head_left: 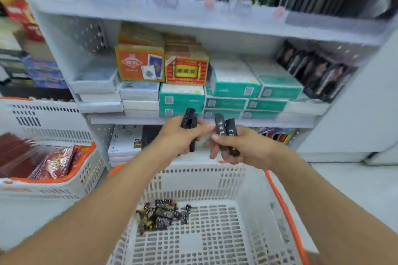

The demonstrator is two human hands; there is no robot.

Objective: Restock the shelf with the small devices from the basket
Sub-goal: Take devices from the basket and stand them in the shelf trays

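My left hand [181,135] grips one small black device [189,120] upright, in front of the shelf edge [129,121]. My right hand [243,146] holds two more black devices [226,133] side by side, close to the left hand. Both hands hover above the far rim of a white basket with orange trim [237,178]. Several small black devices [163,214] lie in a pile on the basket floor at its left side.
The white shelf [193,21] carries orange and red card boxes [163,64], teal boxes [232,92] and dark packs [314,71] at the right. A second basket [90,170] with red packets stands at the left. A white wall [366,103] borders the right.
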